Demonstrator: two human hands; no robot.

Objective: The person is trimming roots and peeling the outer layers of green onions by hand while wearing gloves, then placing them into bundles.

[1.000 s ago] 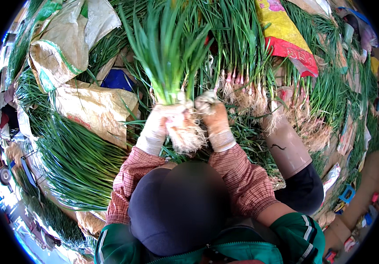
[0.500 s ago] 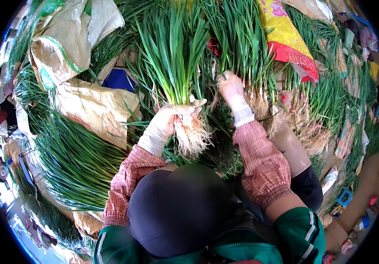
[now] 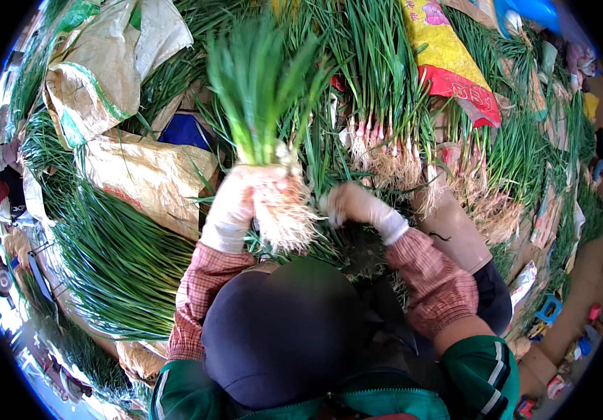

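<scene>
A bunch of green garlic (image 3: 259, 105), with long green leaves and pale trailing roots, stands upright in front of me. My left hand (image 3: 240, 194) is closed around its base, just above the roots; the leaf tops are smeared by motion. To the right of those roots is my right hand (image 3: 357, 204), low over the loose leaves. Its fingers are blurred, and I cannot make out whether they hold anything. Beyond it lies a row of green garlic (image 3: 378, 91) with bared roots toward me.
A large heap of green leaves (image 3: 123, 266) lies at left beside a tan woven sack (image 3: 154, 175). Another pale sack (image 3: 98, 77) is farther back. A yellow and red bag (image 3: 448, 63) covers leaves at back right. A blue plastic stool (image 3: 548, 308) stands at far right.
My right hand has come back from the far row toward the roots of the held bunch. My left hand and its bunch have shifted a little left, and the leaves now blur.
</scene>
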